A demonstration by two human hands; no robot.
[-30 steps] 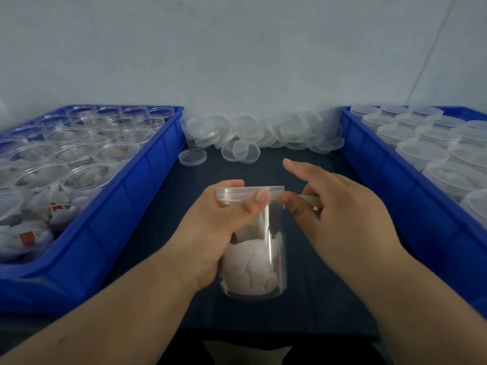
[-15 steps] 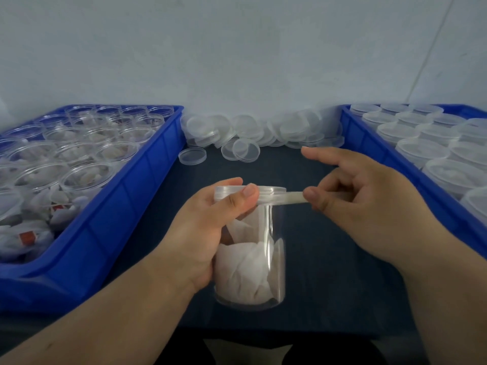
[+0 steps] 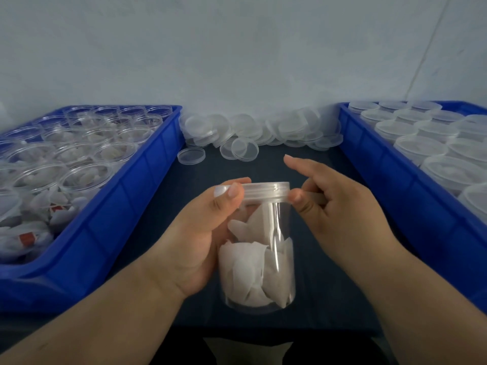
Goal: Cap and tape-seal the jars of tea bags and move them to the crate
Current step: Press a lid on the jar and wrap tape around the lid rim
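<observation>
Risking a creased or crooked seal through slack or drift in the tape [image 3: 314,197] off the edge of the cap [image 3: 266,192]. Gripping the side of the jar [image 3: 266,262] in the left hand [image 3: 200,233], thumb pressing the cap; pinching the tape at the cap's right edge in the right hand [image 3: 340,214], forefinger sticking out. Holding the jar between both hands.

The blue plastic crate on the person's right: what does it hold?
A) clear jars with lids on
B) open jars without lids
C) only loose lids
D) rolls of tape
A: the blue plastic crate on the right is packed with clear jars whose translucent lids are on. The uncapped jars stand in the left crate.
</observation>
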